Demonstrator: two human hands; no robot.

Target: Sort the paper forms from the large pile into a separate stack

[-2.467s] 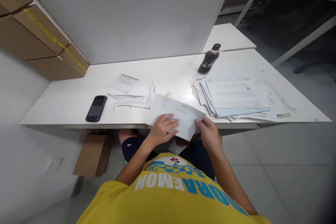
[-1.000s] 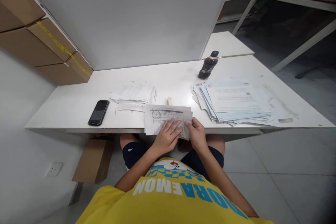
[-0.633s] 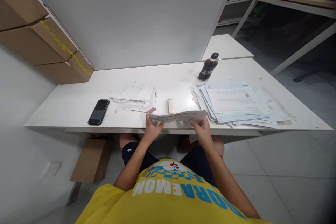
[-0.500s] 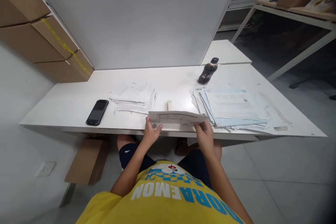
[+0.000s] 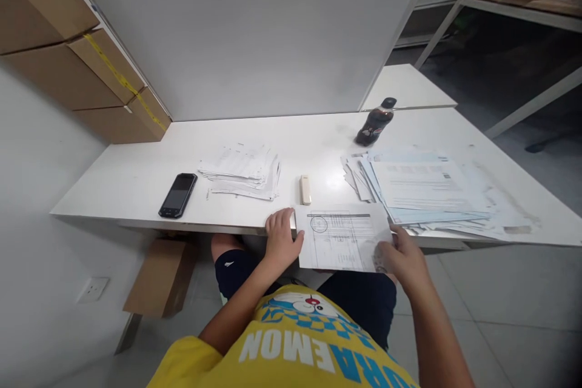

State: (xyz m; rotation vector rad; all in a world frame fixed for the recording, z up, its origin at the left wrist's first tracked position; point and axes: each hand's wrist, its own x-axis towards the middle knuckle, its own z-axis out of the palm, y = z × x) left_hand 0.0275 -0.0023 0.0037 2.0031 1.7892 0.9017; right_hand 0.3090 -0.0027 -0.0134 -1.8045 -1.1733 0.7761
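A printed sheet of paper (image 5: 342, 236) with a table and a round stamp lies half on the near edge of the white table (image 5: 136, 176), overhanging toward me. My left hand (image 5: 280, 237) grips its left edge, thumb on the paper and fingers curled at the table's rim. My right hand (image 5: 402, 256) pinches its lower right corner. Just beyond the sheet lies a small white stick-shaped object (image 5: 305, 188).
A stack of folded papers (image 5: 243, 170) and a black phone (image 5: 178, 194) lie to the left. A wide pile of pale blue and white forms (image 5: 422, 188) spreads on the right, with a dark soda bottle (image 5: 376, 122) behind it. Cardboard boxes (image 5: 82, 66) line the left wall; another box (image 5: 159, 276) sits under the table.
The sheet, held edge-on above the table half a second ago, now lies flat and face up, shifted right. Both hands have stayed on it and moved right with it.
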